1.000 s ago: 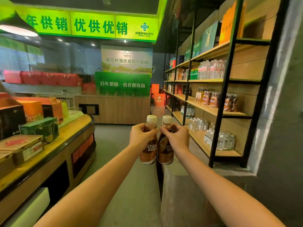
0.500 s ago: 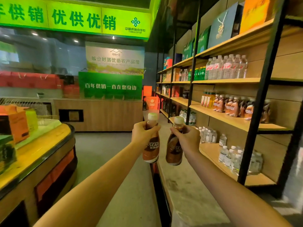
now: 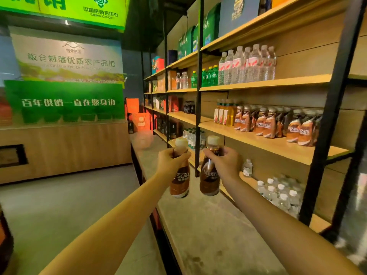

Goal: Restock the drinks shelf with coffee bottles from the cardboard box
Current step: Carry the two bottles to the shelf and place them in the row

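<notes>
My left hand [image 3: 168, 162] grips one coffee bottle [image 3: 179, 180], my right hand [image 3: 226, 162] another bottle [image 3: 209, 178], both before the shelf [image 3: 278, 144].

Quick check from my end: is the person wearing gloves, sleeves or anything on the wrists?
No. The left hand and right hand are both bare, with no gloves. Both forearms are uncovered all the way to the frame edge, so no sleeve shows. No watch, bracelet or ring is visible on either side.

dim, warm interior light; the backlit green sign [image 3: 63, 8] overhead is the brightest source and tints the scene. wide-angle distortion bows the shelf uprights [image 3: 199, 86] at the edges. the lower right corner smears into blur; overall detail is soft.
</notes>
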### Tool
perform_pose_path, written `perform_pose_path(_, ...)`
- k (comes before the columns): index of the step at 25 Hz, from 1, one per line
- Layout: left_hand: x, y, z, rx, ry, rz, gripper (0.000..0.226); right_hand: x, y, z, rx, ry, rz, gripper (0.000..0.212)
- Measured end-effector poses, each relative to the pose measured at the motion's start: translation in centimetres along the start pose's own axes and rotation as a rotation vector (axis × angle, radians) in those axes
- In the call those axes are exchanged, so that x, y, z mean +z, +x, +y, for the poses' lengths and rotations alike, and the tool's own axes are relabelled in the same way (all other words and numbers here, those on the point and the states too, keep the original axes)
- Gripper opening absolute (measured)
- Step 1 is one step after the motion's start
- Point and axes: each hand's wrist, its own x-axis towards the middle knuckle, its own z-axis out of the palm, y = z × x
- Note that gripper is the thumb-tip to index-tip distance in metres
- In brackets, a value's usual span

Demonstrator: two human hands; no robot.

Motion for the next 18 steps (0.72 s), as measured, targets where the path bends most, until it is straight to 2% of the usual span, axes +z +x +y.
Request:
perform_pose_path(2,2.4,5.7,-1.2,0.005,-0.011,-0.046,0.024,1.1,5.4,2.0,0.004,-0.002,0.029,0.023)
perform_pose_path(4,4.8,11.2,-1.6,0.024,-0.034,-0.104,0.021,1.9,10.3,3.4,-0.004,0.019,0.050,0.014)
perform_pose_path(7,8.9,18.3,-2.9,0.058,-0.048,-0.200,0.010,1.8,16.1,5.3,-0.001,-0.028,0.127,0.013)
perform_pose_path(10,13.8,24.0,-3.5,0.080,-0.102,-0.339,0.018,-0.1,21.3,6.5,-0.024,-0.100,0.215,0.013)
perform_pose_path(15,23.6,31.4,-2.9,0.186,-0.193,-0.617,0.020,-5.0,27.4,7.7,-0.081,-0.241,0.456,0.023)
perform_pose_path(18,29.3,34.7,-2.2,0.215,-0.257,-0.782,0.011,-7.6,30.4,8.2,-0.076,-0.302,0.651,0.021)
